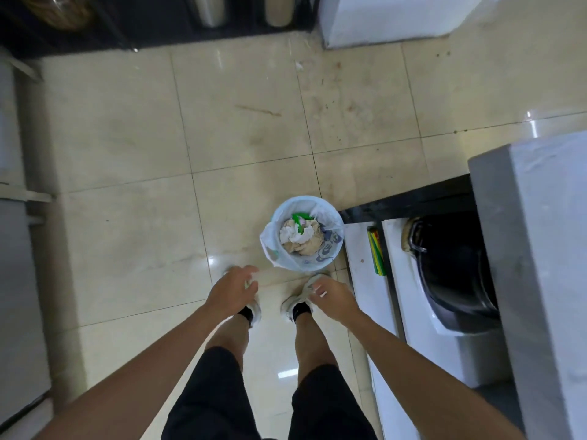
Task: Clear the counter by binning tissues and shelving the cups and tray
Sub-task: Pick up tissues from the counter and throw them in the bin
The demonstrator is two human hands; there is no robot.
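Note:
A small round bin (330, 250) with a white plastic liner stands on the tiled floor just ahead of my feet. Crumpled white and brown tissues (300, 238) and a green scrap lie inside it. My left hand (232, 290) hangs low to the left of the bin, fingers spread, holding nothing. My right hand (333, 298) hangs just below the bin, fingers loosely curled, with nothing visibly in it. The grey counter corner (540, 217) juts in at the right. No cups or tray are in view.
A large black-lined waste bin (454, 268) sits under the counter at the right, beside a white ledge (362, 268) with green and yellow sticks (376, 252). A white appliance (381, 20) stands at the far right, dark cabinets far left, grey units along the left edge.

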